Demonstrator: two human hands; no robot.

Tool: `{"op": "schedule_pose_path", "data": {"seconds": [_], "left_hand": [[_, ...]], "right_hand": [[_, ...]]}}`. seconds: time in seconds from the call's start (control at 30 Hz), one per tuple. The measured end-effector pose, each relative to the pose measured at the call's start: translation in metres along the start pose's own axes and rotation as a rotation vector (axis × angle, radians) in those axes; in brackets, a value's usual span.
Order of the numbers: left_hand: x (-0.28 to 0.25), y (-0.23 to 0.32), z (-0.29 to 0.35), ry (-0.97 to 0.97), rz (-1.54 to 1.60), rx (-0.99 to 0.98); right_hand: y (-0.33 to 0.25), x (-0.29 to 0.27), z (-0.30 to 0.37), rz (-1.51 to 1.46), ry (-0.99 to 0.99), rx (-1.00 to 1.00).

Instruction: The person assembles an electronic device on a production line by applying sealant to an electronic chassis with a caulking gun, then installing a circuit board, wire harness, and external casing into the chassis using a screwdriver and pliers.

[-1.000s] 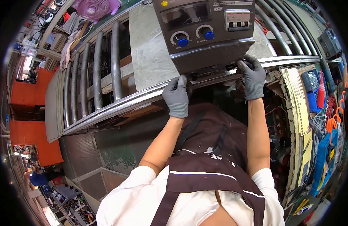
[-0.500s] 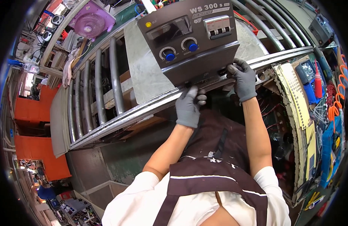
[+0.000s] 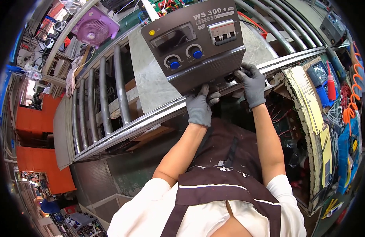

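Observation:
A dark grey inverter welding machine [image 3: 202, 47] with two blue knobs, a dark display and a breaker switch stands tilted toward me on a grey sheet [image 3: 151, 83] over the roller conveyor. My left hand [image 3: 200, 106], in a grey glove, has its thumb raised against the lower front edge and its fingers curled; what lies in them is hidden. Further right, my right hand [image 3: 253, 86], gloved alike, pinches at a small dark part low on the machine's front, which I cannot make out. Both hands touch the machine's lower side.
Steel rollers [image 3: 121, 87] lie left of the machine, edged by a metal rail [image 3: 127, 128]. A purple fan [image 3: 92, 31] stands at the far left. On the right are a yellow perforated strip [image 3: 306, 98], a red bottle [image 3: 331, 87], blue bins [image 3: 344, 154] and a coiled orange hose [image 3: 350, 114].
The machine appears slightly further left and lower in view. My left hand has moved up against its lower edge, thumb now pressed there. My right hand stays at the same corner.

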State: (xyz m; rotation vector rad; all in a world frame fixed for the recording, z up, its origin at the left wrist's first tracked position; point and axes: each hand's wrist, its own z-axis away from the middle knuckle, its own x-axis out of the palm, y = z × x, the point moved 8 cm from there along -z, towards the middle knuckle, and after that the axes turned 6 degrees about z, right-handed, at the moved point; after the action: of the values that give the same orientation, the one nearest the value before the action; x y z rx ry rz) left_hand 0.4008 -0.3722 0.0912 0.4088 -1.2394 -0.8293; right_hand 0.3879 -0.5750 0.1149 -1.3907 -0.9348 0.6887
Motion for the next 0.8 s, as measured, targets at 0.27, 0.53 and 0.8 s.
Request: {"op": "schedule_pose_path", "data": {"seconds": [0.27,0.53,0.8], "left_hand": [[0.000,0.002,0.000,0.055,-0.018,0.035],[-0.011,0.002,0.002,0.090,-0.004,-0.053],[-0.058,0.037,0.016,0.126,0.069,-0.012]], "right_hand": [[-0.015,0.003,0.006,0.485,0.121,-0.323],[-0.001,-0.004,-0.013,0.148,-0.088,-0.320],[0.011,-0.020,-0.011,0.015,-0.065,-0.203]]}}
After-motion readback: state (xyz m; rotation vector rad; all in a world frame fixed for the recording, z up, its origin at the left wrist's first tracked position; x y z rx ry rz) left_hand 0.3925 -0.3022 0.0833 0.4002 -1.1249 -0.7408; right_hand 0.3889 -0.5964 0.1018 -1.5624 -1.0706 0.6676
